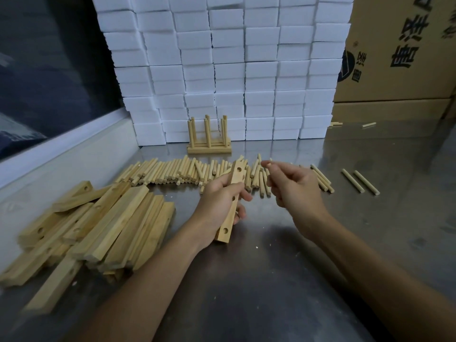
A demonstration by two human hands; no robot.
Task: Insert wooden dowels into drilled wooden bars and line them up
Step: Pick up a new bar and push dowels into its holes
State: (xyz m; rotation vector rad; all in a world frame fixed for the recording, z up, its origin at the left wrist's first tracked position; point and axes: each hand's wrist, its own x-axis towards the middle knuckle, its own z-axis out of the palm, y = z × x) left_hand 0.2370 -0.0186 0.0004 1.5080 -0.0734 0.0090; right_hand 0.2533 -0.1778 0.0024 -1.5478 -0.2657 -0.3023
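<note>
Your left hand (217, 201) grips a drilled wooden bar (230, 203), fingers curled round its middle, holding it tilted above the steel desk (271, 280). Just right of the bar, your right hand (293, 186) pinches a dowel (267, 165) at the fingertips (only its end shows). Behind the bar lies the dowel row (172, 172); left of it, the stacked bars (98, 225); farther back, finished bars with upright dowels (209, 137).

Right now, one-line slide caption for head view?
Left hand grips a drilled bar; right hand pinches a dowel above the dowel pile.
</note>
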